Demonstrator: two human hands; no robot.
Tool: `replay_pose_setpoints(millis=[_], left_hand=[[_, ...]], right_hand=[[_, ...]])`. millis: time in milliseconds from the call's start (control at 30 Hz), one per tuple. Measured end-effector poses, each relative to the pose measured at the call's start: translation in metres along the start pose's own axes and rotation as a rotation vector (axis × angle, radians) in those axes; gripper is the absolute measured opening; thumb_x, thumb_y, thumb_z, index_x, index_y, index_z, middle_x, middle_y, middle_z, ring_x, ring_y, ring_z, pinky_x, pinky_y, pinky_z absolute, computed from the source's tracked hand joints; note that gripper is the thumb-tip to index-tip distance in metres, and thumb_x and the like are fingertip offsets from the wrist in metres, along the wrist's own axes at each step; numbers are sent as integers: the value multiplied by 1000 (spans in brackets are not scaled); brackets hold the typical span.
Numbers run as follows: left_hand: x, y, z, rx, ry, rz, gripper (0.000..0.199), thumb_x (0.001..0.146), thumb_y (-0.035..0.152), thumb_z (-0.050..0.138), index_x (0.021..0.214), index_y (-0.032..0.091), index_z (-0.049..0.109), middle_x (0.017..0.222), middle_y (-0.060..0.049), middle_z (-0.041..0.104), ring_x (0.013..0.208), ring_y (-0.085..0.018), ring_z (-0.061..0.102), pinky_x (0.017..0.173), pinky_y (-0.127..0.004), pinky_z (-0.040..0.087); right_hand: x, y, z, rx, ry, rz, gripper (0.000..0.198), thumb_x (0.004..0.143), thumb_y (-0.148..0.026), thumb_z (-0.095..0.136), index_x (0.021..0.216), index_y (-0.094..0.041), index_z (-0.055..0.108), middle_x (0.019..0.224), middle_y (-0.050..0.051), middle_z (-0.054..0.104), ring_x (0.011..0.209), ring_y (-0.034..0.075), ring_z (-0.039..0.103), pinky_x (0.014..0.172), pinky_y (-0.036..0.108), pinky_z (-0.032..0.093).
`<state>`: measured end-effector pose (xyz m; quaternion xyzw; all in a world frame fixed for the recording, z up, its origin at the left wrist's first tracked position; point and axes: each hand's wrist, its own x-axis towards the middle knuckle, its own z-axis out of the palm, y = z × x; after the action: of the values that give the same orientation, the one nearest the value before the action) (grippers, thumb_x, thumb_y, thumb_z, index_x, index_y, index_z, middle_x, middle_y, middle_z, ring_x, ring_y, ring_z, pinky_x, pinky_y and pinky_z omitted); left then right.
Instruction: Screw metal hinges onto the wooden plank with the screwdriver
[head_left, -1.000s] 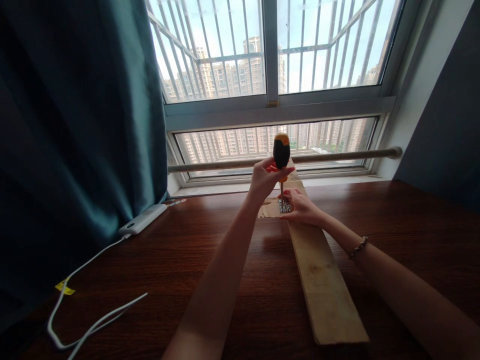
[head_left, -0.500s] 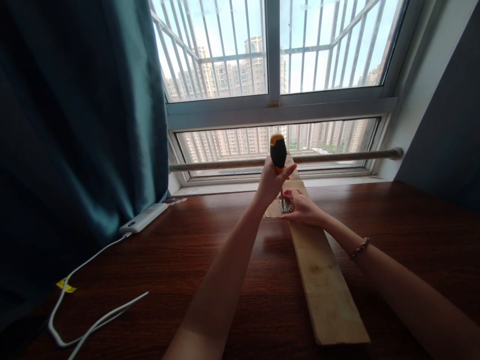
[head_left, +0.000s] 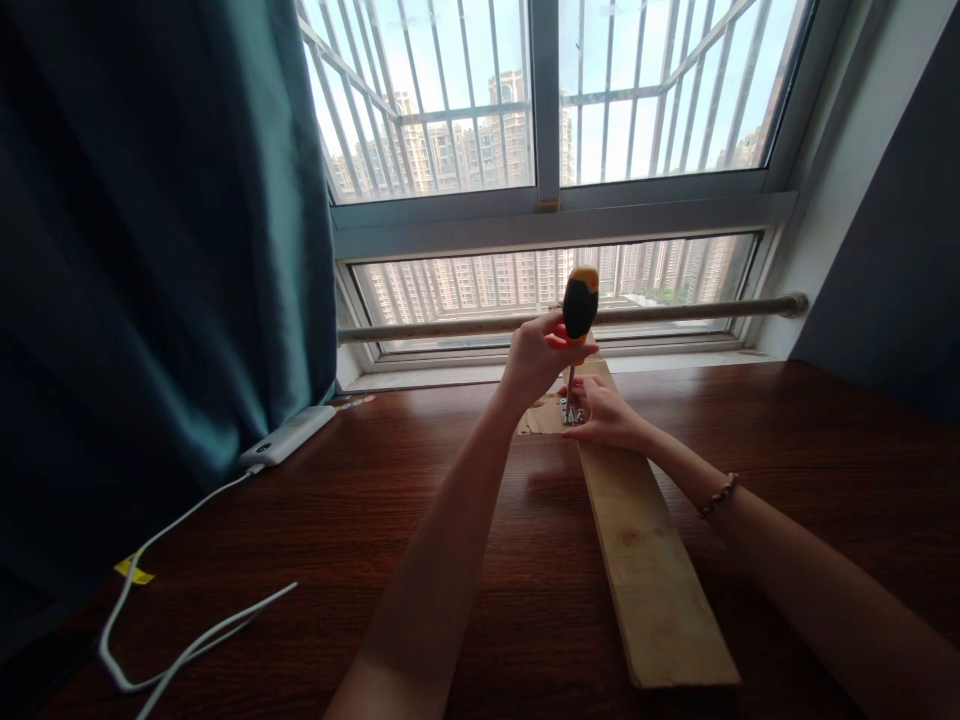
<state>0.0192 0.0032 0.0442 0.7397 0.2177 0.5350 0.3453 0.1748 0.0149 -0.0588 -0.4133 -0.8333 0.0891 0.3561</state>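
Observation:
A screwdriver (head_left: 580, 303) with a black and yellow handle stands nearly upright, leaning slightly right at the top. My left hand (head_left: 536, 355) has its fingers round the lower part of that handle. The shaft points down at a small shiny metal piece (head_left: 572, 412), possibly with screws in it; its exact kind is too small to tell. Thumb and fingers of my right hand (head_left: 604, 412) close about this metal piece from the right. Beneath that hand lies a long wooden board (head_left: 652, 550), and a shorter light-coloured piece (head_left: 538, 416) juts out to its left.
All of this rests on a dark reddish-brown wooden table (head_left: 337, 530). At the left are a white power bank (head_left: 289, 437), a white cable (head_left: 184, 505) and a blue-green curtain (head_left: 247, 250). A metal rail (head_left: 450, 330) runs before the window behind the board.
The screwdriver's handle has tilted to the right, and my left hand's fingers have loosened and shifted about it. My right hand stays at the metal piece.

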Motion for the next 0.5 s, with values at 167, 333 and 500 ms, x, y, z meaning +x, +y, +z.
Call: replay_pose_setpoints(millis=[167, 333, 500], left_hand=[[-5, 9, 6, 21, -87, 36, 29, 69, 12, 59, 93, 18, 44, 77, -1, 59, 70, -13, 58, 65, -28, 46], [-5, 5, 16, 19, -45, 110, 23, 71, 16, 60, 83, 19, 41, 71, 3, 49, 61, -10, 49, 58, -24, 41], [-2, -1, 20, -86, -102, 25, 36, 62, 34, 72, 59, 17, 41, 51, 5, 42, 47, -7, 40, 46, -23, 34]], right_hand=[[1, -1, 0, -23, 6, 0, 68, 55, -42, 75, 110, -14, 46, 107, 11, 56, 109, 28, 44, 90, 41, 44], [1, -2, -1, -60, 10, -12, 69, 55, -43, 74, 112, -14, 48, 110, 12, 52, 109, 30, 44, 91, 44, 42], [1, -3, -2, -55, -3, -21, 73, 56, -44, 74, 117, -14, 46, 113, 13, 52, 114, 32, 41, 96, 45, 38]])
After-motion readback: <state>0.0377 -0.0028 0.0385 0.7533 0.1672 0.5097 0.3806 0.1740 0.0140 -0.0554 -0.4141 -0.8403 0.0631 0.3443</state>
